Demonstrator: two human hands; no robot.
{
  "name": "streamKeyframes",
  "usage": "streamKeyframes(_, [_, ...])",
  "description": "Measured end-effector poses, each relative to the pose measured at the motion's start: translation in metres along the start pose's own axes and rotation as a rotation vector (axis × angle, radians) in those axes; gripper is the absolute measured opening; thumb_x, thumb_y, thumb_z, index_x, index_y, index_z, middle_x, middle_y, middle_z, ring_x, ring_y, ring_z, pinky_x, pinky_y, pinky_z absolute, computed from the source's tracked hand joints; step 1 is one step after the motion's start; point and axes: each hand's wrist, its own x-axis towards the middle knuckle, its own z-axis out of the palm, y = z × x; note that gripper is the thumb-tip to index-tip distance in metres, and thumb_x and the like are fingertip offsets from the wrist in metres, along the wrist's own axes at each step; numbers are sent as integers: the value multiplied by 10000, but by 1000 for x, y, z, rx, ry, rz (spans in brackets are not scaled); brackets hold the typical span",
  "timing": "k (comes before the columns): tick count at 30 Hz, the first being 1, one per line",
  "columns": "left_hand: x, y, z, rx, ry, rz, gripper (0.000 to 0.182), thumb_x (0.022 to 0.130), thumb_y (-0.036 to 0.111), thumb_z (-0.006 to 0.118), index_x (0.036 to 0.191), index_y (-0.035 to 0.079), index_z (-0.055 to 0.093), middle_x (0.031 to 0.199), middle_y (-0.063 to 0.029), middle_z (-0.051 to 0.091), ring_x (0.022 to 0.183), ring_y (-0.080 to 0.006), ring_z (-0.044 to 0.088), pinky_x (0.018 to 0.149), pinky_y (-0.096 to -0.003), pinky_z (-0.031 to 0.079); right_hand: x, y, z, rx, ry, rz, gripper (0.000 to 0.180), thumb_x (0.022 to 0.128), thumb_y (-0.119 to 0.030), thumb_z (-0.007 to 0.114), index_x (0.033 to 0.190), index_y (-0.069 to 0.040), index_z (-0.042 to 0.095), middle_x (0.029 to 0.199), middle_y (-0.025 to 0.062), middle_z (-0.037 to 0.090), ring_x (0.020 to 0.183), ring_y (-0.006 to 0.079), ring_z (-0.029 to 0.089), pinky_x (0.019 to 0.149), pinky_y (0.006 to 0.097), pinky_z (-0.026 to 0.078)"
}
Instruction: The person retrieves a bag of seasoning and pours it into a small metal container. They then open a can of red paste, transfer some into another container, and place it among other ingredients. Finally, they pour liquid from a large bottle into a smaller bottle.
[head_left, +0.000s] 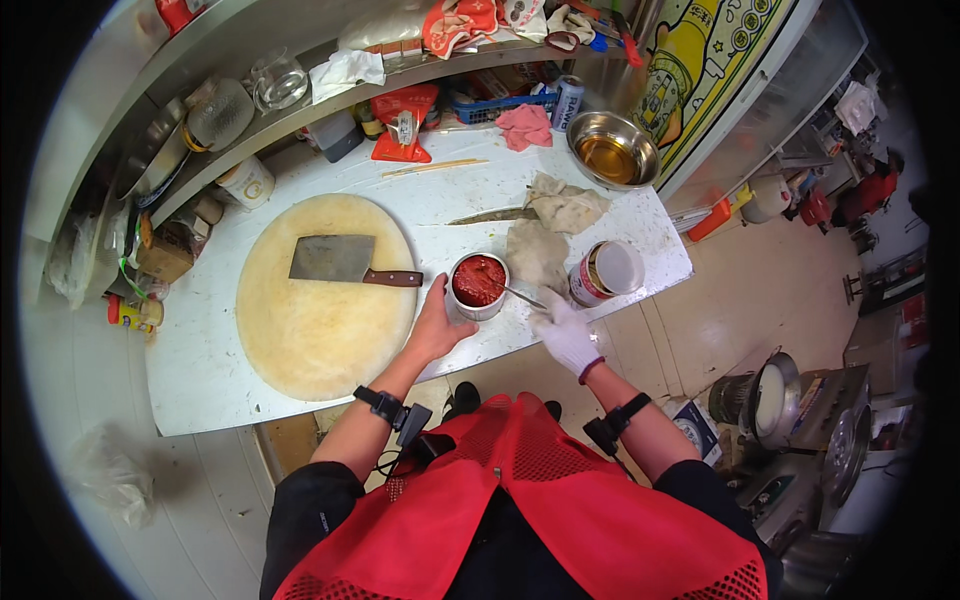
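Note:
An open tin can (480, 309) filled with red paste (477, 282) stands near the table's front edge. Bare and curved, my left hand (441, 322) lies against the can's left side, thumb at the front. My right hand (561, 328), in a white knit glove, grips the handle of a metal spoon (526, 298) whose far end is sunk in the paste. Just right of that hand is a second can (587, 283) with a translucent plastic lid (619, 267) leaning at its top. A grey-beige cloth (537, 251) lies behind my gloved hand.
A cleaver (332, 258) rests on a round chopping board (330, 337) at the left. Behind are chopsticks (435, 167), a pink cloth (524, 127) and a steel bowl (613, 150) holding amber liquid. A loaded shelf (420, 66) overhangs the table's back. At far right is a person (870, 191).

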Motion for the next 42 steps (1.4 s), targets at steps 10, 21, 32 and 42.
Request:
streamKeyframes(10, [33, -6, 3, -260, -101, 177, 1211, 641, 117, 964, 1557, 5, 179, 1452, -216, 508, 1381, -294, 495, 1164, -394, 396, 45, -47, 42, 351, -162, -216, 806, 862, -64, 718, 1550, -56, 298, 1434, 111, 522, 1287, 188, 536, 1099, 334, 444])
streamKeyframes(21, [-36, 38, -8, -267, 189, 57, 1101, 634, 225, 979, 1502, 18, 334, 1399, -160, 568, 1319, -272, 554, 1126, -401, 431, 25, -75, 20, 310, -324, -402, 805, 811, -75, 763, 1498, 38, 359, 1476, 206, 485, 1365, 277, 504, 1147, 391, 402])
streamKeyframes(32, [-252, 85, -53, -281, 720, -188, 1083, 624, 261, 983, 1499, 22, 390, 1413, -130, 567, 1327, -239, 543, 1132, -384, 422, -68, -172, 93, 171, -850, -734, 684, 781, -124, 812, 1384, -24, 504, 1235, 168, 657, 1151, 289, 661, 984, 402, 531])
streamKeyframes(42, [-506, 82, -11, -59, 1391, -539, 1104, 608, 367, 962, 1501, 75, 383, 1345, -155, 636, 1249, -318, 628, 1060, -413, 493, -246, -212, 255, 25, -1568, -896, 771, 789, -104, 830, 1464, -39, 465, 1348, 140, 598, 1266, 227, 592, 1092, 358, 485])
